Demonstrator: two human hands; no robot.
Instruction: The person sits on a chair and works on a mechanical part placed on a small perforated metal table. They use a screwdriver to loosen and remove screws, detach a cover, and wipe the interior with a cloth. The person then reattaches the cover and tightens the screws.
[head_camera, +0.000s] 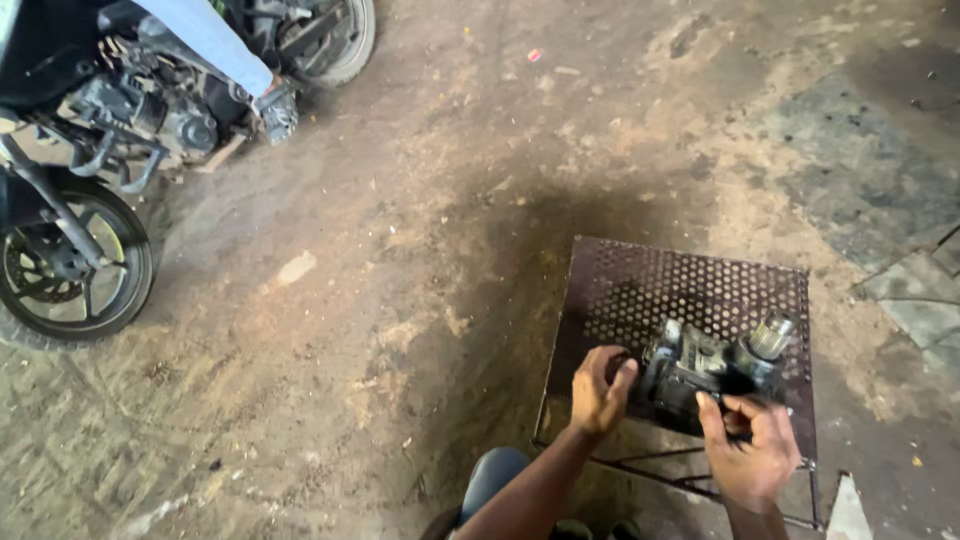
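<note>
Right now both hands flank the engine part (705, 375) on the perforated metal stand (640, 290): left hand (600, 392) clenched on its left end, right hand (748, 450) nearer the person, fingers (722, 408) gripping the near right edge. Long axis runs left-right, shiny cylinder (771, 335) at far right. Beyond, a parked motorcycle (90, 150).

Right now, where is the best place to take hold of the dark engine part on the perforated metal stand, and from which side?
Probably by its two ends, from both sides. The engine part lies across the perforated stand; its blocky body gives flat flanks. The left hand already grips the left end, the right hand the near right. Avoid the shiny cylinder that sticks up.
</note>
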